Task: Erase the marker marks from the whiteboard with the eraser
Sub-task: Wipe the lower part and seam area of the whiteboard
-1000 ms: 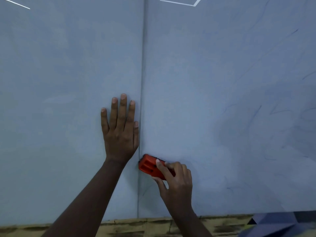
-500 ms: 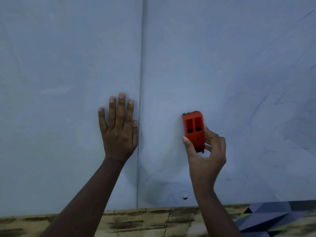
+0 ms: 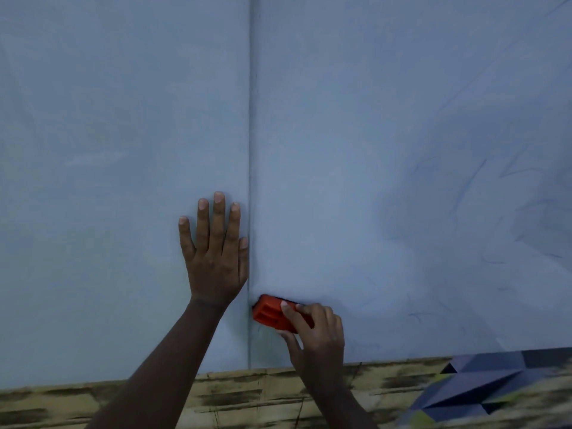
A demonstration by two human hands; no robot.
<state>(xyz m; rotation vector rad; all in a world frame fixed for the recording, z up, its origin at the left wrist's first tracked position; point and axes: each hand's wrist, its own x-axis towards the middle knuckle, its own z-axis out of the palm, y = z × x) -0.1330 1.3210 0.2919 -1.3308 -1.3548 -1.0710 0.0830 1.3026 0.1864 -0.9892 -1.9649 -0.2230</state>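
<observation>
A pale whiteboard [image 3: 340, 119] fills most of the view, with a vertical seam [image 3: 249, 150] down its middle. Faint blue marker marks [image 3: 476, 178] smear the right panel. My left hand [image 3: 215, 255] lies flat on the left panel beside the seam, fingers spread and pointing up. My right hand [image 3: 315, 335] grips an orange eraser [image 3: 269, 314], which lies sideways pressed on the right panel, its left end touching the seam just below my left hand.
Below the whiteboard's lower edge runs a yellowish wood-patterned surface [image 3: 247, 394]. A dark blue and grey patterned fabric [image 3: 483, 385] lies at the bottom right.
My right hand has swept the eraser down and left, from upright on the right panel to lying sideways against the seam. The left hand has stayed in place.
</observation>
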